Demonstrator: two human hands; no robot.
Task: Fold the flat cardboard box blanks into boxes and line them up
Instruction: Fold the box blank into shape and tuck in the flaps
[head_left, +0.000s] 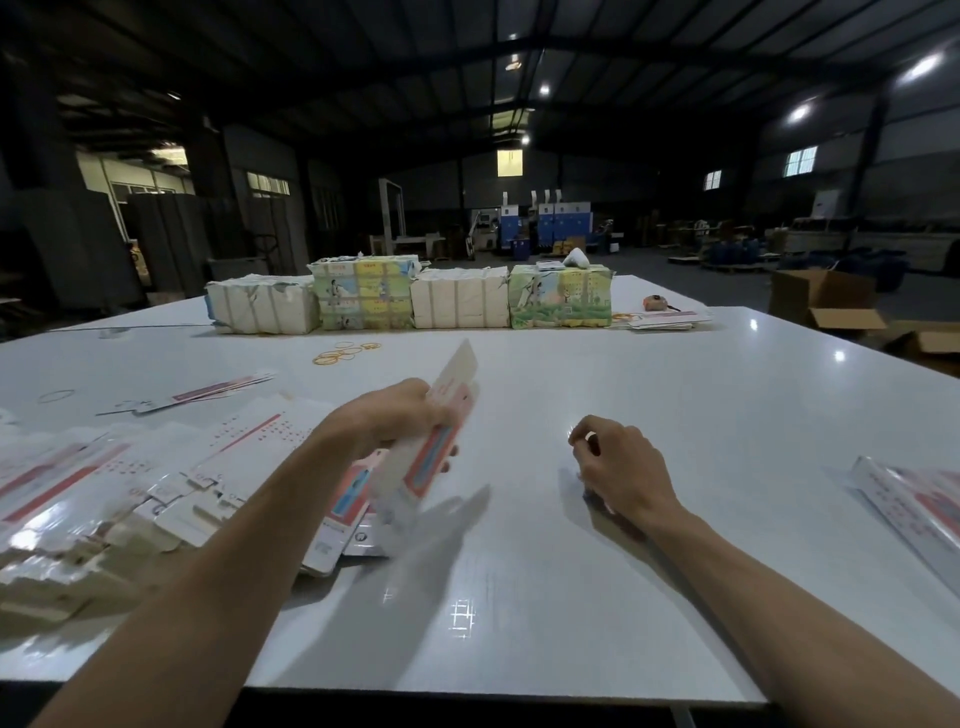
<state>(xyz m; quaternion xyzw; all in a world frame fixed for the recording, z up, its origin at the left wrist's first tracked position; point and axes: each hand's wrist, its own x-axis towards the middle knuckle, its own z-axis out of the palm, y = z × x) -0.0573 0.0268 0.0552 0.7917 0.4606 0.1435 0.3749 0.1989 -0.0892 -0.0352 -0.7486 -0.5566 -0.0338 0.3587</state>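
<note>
Blank (441, 441): a flat red-and-white one, blurred, is raised off the table (675, 389) and tilted on edge near the middle of the near side. The left hand (400, 415) grips it with fingers curled round its long edge. Under it, a pile (130, 493) of more blanks spreads to the left edge. The right hand (613, 467) is well apart to the right, low over the table, fingers curled and thumb meeting forefinger; I cannot tell whether it holds anything. Wrapped bundles (457, 299) line the far edge, with rubber bands (343, 353) just before them.
</note>
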